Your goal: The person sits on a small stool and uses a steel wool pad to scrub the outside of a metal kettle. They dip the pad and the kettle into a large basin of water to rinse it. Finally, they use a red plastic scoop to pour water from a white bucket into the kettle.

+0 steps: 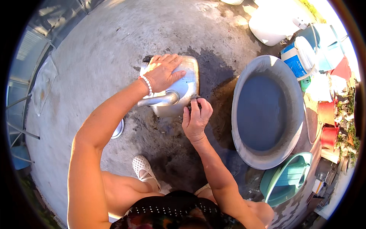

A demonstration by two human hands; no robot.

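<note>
A metal kettle (188, 77) with a curved spout (163, 99) lies tipped over on the wet concrete, its surface stained brown along the edge. My left hand (164, 70), a beaded bracelet at its wrist, rests flat across the kettle with the thumb spread apart. A dark handle end (147, 58) shows just past it. Against the kettle's near right corner, my right hand (197, 118) pinches a dark scouring pad (196, 98), probably steel wool, mostly covered by the fingers.
Right of the kettle stands a large grey basin (238, 114) of dark water. A green plastic tub with a washboard (290, 174) sits nearer me. A white bucket (297, 58) and red pots (328, 137) line the right side. A round metal lid (118, 130) lies left, partly behind my arm.
</note>
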